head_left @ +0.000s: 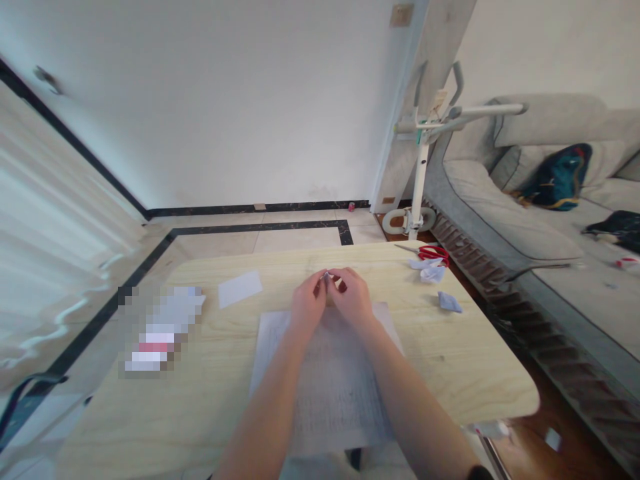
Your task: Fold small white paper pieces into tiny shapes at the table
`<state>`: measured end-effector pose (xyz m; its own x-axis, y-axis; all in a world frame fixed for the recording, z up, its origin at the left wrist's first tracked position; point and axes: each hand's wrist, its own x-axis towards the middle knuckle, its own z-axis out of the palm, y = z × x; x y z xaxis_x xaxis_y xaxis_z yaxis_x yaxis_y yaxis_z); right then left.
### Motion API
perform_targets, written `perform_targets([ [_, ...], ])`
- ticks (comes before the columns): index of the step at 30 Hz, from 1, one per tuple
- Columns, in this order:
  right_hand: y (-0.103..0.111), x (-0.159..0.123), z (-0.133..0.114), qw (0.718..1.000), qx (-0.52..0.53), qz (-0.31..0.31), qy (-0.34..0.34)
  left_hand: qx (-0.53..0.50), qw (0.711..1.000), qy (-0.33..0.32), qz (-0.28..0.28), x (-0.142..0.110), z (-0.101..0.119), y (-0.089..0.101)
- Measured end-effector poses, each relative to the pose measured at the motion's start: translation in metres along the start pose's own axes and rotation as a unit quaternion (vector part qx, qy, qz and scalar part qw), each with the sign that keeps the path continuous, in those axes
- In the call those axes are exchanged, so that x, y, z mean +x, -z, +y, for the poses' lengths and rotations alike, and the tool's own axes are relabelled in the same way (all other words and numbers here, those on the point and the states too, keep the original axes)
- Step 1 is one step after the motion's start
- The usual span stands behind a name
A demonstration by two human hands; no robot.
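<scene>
A small folded piece of paper (327,276), white and much creased, is pinched between the fingertips of both hands above the middle of the table (475,373), toward its far edge. It is too small and too hidden by the fingers to tell its long axis or which way it points. The left hand (309,303) grasps it from the left, the grip closed on the paper; the right hand (351,295) grasps it from the right, fingers curled round it likewise. Beneath the wrists and forearms lies a large printed sheet (335,393), reaching to the near edge. A blank white slip (240,289) lies flat left of the hands. Near the far right corner are red-handled scissors (433,253), touching crumpled paper scraps (429,268); a small folded scrap (449,302) lies nearer along the right edge. A blurred-out object (163,327) rests by the left edge.
</scene>
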<state>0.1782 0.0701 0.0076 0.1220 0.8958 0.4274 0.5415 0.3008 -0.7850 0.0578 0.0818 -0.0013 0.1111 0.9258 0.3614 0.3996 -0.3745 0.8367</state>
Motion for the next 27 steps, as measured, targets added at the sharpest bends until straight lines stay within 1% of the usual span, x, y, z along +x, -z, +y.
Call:
perform_targets([
  [3, -0.0013, -0.0004, 0.0010, 1.000, -0.010, -0.007, 0.003, 0.003, 1.000, 0.001, 0.008, 0.0001, 0.0008, 0.0011],
  [8, -0.0026, -0.0014, 0.0046, 1.000, -0.009, -0.010, -0.010, 0.013, 1.000, 0.009, 0.023, 0.0004, -0.0001, 0.0012],
  [12, -0.0028, -0.0021, 0.0035, 1.000, 0.020, -0.012, -0.018, 0.001, 1.000, 0.000, 0.023, 0.0003, -0.0005, 0.0006],
  [16, -0.0039, -0.0016, 0.0020, 0.997, 0.056, -0.008, -0.055, -0.017, 1.000, 0.019, 0.017, 0.0008, -0.0007, 0.0001],
  [19, -0.0042, -0.0011, 0.0013, 0.995, 0.071, 0.007, -0.064, -0.016, 0.999, 0.024, 0.017, 0.0012, -0.0005, 0.0004],
  [24, -0.0045, -0.0013, 0.0016, 0.997, 0.047, -0.006, -0.063, 0.006, 0.999, 0.031, 0.036, 0.0005, -0.0006, 0.0011],
  [25, -0.0048, -0.0014, 0.0019, 0.997, 0.043, -0.007, -0.062, 0.019, 0.999, 0.031, 0.034, 0.0002, -0.0009, 0.0011],
  [27, -0.0057, -0.0015, 0.0025, 0.998, 0.038, -0.002, -0.059, 0.060, 0.998, 0.027, 0.013, -0.0002, -0.0014, 0.0010],
])
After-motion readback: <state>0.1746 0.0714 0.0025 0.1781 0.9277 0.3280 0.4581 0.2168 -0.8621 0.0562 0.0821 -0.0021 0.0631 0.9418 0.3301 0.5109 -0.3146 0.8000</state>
